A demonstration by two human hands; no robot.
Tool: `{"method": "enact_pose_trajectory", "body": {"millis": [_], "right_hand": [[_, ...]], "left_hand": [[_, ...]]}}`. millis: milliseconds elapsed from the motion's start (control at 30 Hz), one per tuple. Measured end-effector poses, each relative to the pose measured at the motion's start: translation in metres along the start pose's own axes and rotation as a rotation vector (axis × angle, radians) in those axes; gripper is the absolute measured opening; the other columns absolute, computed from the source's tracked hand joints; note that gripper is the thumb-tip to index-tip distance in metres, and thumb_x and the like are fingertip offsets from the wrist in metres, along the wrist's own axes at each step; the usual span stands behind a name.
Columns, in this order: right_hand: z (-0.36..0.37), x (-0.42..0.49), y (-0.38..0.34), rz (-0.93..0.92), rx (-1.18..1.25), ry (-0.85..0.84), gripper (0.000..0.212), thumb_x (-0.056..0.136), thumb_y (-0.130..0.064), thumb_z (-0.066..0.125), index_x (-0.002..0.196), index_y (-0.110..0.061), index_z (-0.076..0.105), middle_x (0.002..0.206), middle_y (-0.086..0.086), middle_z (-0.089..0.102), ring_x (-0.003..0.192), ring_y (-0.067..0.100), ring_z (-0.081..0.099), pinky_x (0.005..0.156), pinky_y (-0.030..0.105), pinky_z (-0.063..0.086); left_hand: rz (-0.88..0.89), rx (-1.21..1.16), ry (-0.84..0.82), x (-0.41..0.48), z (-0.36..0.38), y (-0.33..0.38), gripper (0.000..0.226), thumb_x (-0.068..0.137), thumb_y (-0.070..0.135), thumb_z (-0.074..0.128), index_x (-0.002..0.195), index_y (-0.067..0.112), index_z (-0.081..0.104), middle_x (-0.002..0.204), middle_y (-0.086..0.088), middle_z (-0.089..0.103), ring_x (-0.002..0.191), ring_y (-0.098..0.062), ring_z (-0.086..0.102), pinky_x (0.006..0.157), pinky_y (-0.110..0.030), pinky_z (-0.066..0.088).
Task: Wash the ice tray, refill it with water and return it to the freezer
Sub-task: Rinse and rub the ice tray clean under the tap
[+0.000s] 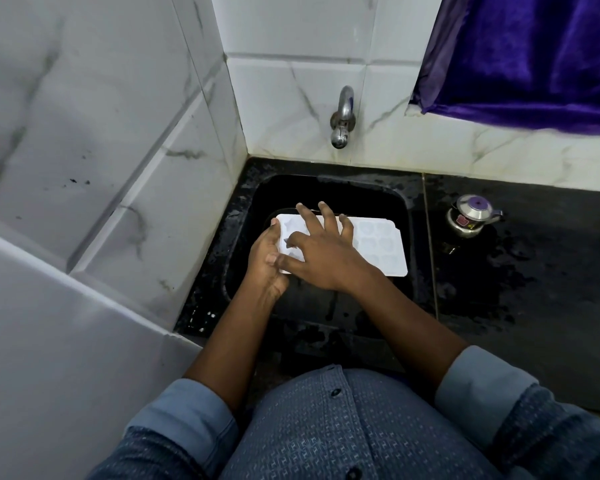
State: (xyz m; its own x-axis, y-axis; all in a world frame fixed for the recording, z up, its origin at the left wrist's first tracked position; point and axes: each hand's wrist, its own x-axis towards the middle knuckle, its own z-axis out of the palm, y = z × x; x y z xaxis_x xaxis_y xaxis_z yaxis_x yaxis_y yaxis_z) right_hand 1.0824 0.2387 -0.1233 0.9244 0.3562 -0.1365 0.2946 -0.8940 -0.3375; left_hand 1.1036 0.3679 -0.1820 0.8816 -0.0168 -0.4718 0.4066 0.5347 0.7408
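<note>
A white ice tray point(378, 244) with shaped cavities is held over the black sink point(329, 188), roughly level. My left hand point(267, 261) grips the tray's left end, thumb on the rim. My right hand point(323, 251) lies across the tray's left half with fingers spread, and its index finger bends down into a cavity. The steel tap point(342, 116) sticks out of the tiled wall above the sink; no water stream is visible.
A small steel kettle point(470, 216) with a purple lid stands on the wet black counter point(534, 271) right of the sink. White marble-pattern tiled walls rise at the left and back. A purple curtain point(527, 57) hangs at the top right.
</note>
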Motion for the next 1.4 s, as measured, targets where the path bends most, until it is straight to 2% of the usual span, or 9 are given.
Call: {"method": "enact_pose_trajectory", "body": {"millis": [67,267,367,467,767,933,1067,1233,1400], "right_hand": [[0.002,-0.001,0.0,-0.005,-0.001,-0.014,0.074,0.092,-0.086,0.03,0.138,-0.037,0.063,0.176,0.0,-0.001,0.159,0.031,-0.015,0.122,0.063,-0.009],[0.002,0.0,0.0,-0.003,0.002,0.015,0.069,0.093,-0.085,0.031,0.13,-0.038,0.066,0.176,-0.001,0.0,0.159,0.03,-0.014,0.122,0.063,-0.007],[0.004,-0.002,0.0,-0.007,-0.011,-0.019,0.077,0.092,-0.086,0.027,0.139,-0.035,0.061,0.176,0.0,-0.003,0.159,0.031,-0.015,0.121,0.064,-0.008],[0.005,-0.003,0.0,-0.02,-0.019,-0.01,0.082,0.088,-0.089,0.023,0.134,-0.034,0.063,0.176,0.0,-0.005,0.159,0.032,-0.015,0.121,0.065,-0.008],[0.008,-0.002,0.0,-0.015,-0.013,0.034,0.071,0.093,-0.086,0.028,0.127,-0.037,0.067,0.176,0.003,-0.006,0.159,0.031,-0.015,0.121,0.063,-0.009],[0.012,-0.003,0.0,-0.007,-0.027,0.052,0.073,0.091,-0.087,0.026,0.134,-0.04,0.063,0.176,0.003,-0.005,0.159,0.032,-0.015,0.121,0.064,-0.01],[0.01,-0.004,0.0,-0.027,-0.024,0.068,0.067,0.093,-0.085,0.03,0.126,-0.04,0.067,0.176,-0.001,-0.005,0.159,0.031,-0.014,0.121,0.064,-0.008],[0.014,-0.004,0.002,-0.015,-0.033,0.083,0.073,0.089,-0.088,0.023,0.129,-0.043,0.063,0.176,0.0,-0.005,0.159,0.032,-0.013,0.121,0.065,-0.007],[0.011,-0.004,0.003,-0.043,-0.038,0.102,0.067,0.092,-0.085,0.027,0.119,-0.04,0.069,0.176,-0.001,-0.006,0.159,0.031,-0.013,0.12,0.063,-0.005]], "left_hand": [[-0.005,-0.02,-0.012,0.003,-0.001,-0.001,0.046,0.11,0.048,0.051,0.13,0.01,0.068,0.13,-0.024,0.073,0.116,-0.038,0.073,0.108,-0.057,0.053],[0.004,-0.02,-0.002,-0.001,0.0,-0.001,0.046,0.11,0.048,0.051,0.128,0.009,0.069,0.127,-0.026,0.073,0.116,-0.041,0.073,0.103,-0.055,0.054],[-0.006,-0.042,0.022,-0.002,0.001,0.001,0.053,0.108,0.049,0.055,0.14,0.007,0.064,0.136,-0.024,0.069,0.124,-0.041,0.069,0.113,-0.059,0.049],[-0.009,-0.046,0.028,-0.002,-0.001,-0.001,0.052,0.108,0.049,0.054,0.139,0.008,0.065,0.134,-0.023,0.071,0.125,-0.041,0.069,0.115,-0.061,0.046],[-0.006,-0.044,-0.013,-0.003,-0.002,-0.003,0.04,0.113,0.044,0.047,0.116,0.01,0.069,0.109,-0.022,0.079,0.098,-0.035,0.078,0.102,-0.051,0.054],[-0.032,-0.054,0.016,-0.001,-0.004,-0.002,0.049,0.11,0.049,0.05,0.13,0.007,0.066,0.124,-0.026,0.074,0.113,-0.041,0.074,0.104,-0.054,0.055],[-0.031,-0.051,-0.015,-0.002,-0.004,-0.004,0.042,0.112,0.044,0.047,0.12,0.01,0.069,0.11,-0.022,0.079,0.094,-0.034,0.079,0.086,-0.045,0.063],[-0.055,-0.075,0.017,0.006,-0.008,-0.006,0.054,0.107,0.051,0.056,0.141,0.01,0.062,0.132,-0.027,0.07,0.123,-0.046,0.068,0.113,-0.064,0.047],[-0.015,-0.042,0.003,0.006,-0.011,-0.012,0.04,0.11,0.046,0.053,0.126,0.013,0.069,0.122,-0.024,0.076,0.112,-0.042,0.074,0.103,-0.057,0.054]]}}
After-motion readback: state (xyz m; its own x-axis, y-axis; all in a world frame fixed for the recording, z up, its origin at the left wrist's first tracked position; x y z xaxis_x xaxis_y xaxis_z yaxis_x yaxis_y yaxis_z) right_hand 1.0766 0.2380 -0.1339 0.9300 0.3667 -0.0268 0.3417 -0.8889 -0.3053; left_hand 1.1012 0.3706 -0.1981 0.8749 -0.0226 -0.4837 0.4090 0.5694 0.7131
